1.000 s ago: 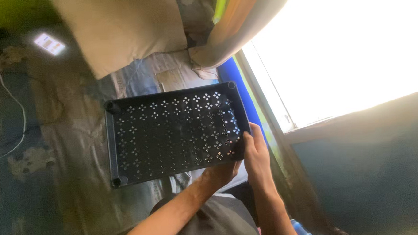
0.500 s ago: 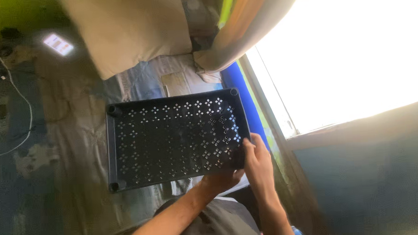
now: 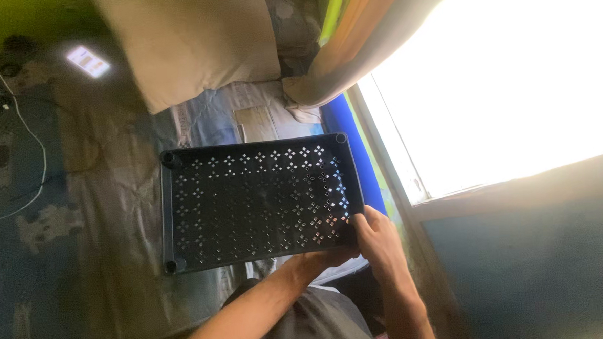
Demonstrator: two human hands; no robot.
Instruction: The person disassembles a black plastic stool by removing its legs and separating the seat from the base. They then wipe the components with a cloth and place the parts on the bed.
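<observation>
Blazing white daylight pours through the window (image 3: 508, 79) on the right. A tan curtain (image 3: 370, 44) hangs bunched beside it, a beige pillow (image 3: 188, 45) lies on rumpled bedding (image 3: 106, 198), and a white cable (image 3: 33, 144) trails at left.

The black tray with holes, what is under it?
Under the black tray lies wrinkled cloth, with a pillow past its far edge. Both hands hold one corner. What sits directly beneath is covered.

In my right hand (image 3: 379, 244) and left hand (image 3: 319, 260), a black perforated shelf panel (image 3: 259, 202) of matt, hard-looking plastic, smooth between its cut-out holes. Upper centre, a beige pillow (image 3: 188, 45) of soft woven cloth. Left of frame, a crumpled, dull fabric sheet (image 3: 113, 198), worn and patchy.
</observation>
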